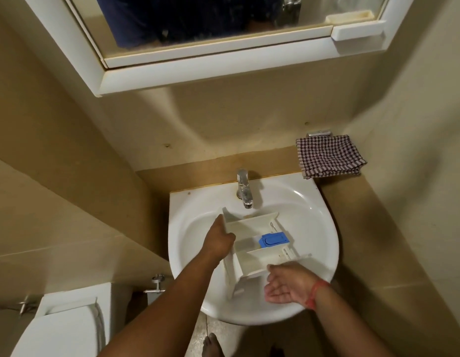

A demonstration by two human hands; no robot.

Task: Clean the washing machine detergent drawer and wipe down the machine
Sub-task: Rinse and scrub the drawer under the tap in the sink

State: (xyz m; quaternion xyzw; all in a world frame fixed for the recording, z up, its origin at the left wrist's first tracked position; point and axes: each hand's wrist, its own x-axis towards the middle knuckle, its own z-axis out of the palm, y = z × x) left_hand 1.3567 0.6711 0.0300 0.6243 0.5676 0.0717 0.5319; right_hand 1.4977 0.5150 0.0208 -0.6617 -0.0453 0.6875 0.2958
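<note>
Head view looks down into a white sink (313,220), where the detergent drawer (257,243) lies in the basin just below the faucet (245,191). Its long axis runs from the near front panel, by the basin's front rim, away toward the spout, so the far compartments sit under where water would fall. The left hand (219,239) grips the drawer's left wall, fingers curled over the edge. The right hand (288,286) is released, palm up, fingers relaxed, just beside the drawer's near right corner and seemingly not touching it. No water is visibly running. I judge the right hand freer to reach the faucet or the blue insert (274,239). A checked cloth (329,155) sits on the counter, back right.
</note>
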